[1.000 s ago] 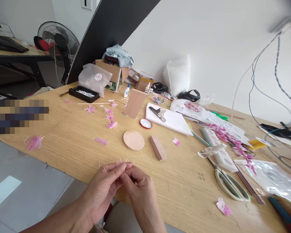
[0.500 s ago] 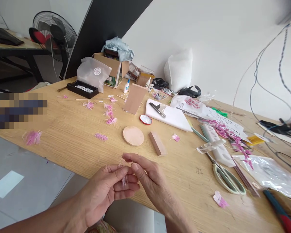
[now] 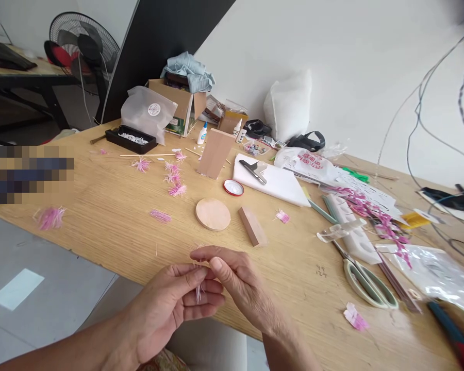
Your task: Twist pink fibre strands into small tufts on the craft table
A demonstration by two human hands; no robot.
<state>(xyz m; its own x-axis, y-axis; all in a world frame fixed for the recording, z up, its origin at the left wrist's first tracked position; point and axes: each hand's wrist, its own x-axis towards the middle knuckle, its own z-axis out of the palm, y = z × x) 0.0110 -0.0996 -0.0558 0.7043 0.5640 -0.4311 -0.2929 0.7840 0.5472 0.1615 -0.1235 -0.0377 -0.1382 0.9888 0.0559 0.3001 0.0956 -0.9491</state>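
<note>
Over the table's front edge, my left hand (image 3: pixel 178 296) pinches a small bundle of thin pale pink strands (image 3: pixel 198 292) between thumb and forefinger, its other fingers curled beneath. My right hand (image 3: pixel 232 270) is close against it, thumb and forefinger at the upper end of the strands; whether it grips them is too fine to make out. A loose pink strand bundle (image 3: pixel 160 215) lies beyond my hands to the left, near a round wooden disc (image 3: pixel 212 214) and a wooden block (image 3: pixel 252 226). Several fluffy pink tufts (image 3: pixel 172 178) rest farther back.
Green-handled scissors (image 3: pixel 367 288) and a pink-white petal piece (image 3: pixel 354 316) lie at the right. Behind are a red-rimmed lid (image 3: pixel 233 187), an upright wooden board (image 3: pixel 215 154), a white foam slab with a clip (image 3: pixel 276 188), glue bottles and a black tray (image 3: pixel 130 140).
My right forefinger has shifted slightly left over the strands. My left hand keeps its pinch. The camera view has turned a little, so objects at the right appear farther right.
</note>
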